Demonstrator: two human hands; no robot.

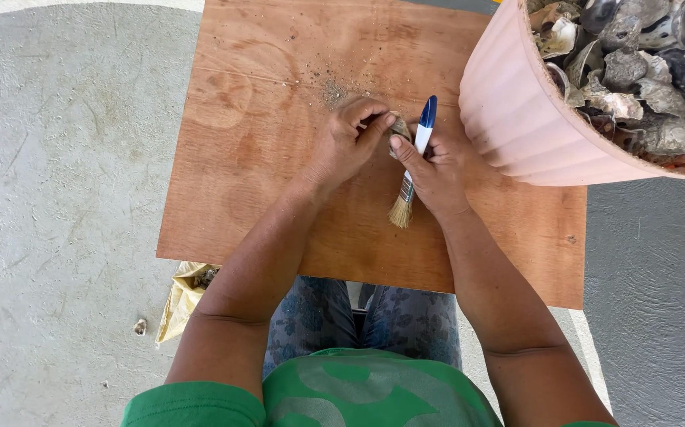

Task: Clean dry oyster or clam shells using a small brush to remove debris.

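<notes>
Green shirt (334, 391) cropped; left hand (348, 142) pinches half-hidden shell (400, 128) (small), right hand (437, 170) grips brush (413, 162).

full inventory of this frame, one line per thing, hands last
plywood board: 1, brown, centre, over the lap
grit: small patch, grey, on board above the hands
basin: 1, pink, top right, on board edge
shells: many, grey-white, inside basin
sack: 1, yellowish, on the floor under board's left corner
small shell: 1, grey, between both hands
brush: 1, blue-white handle, right hand
left hand: pinching small shell
right hand: gripping brush
</notes>
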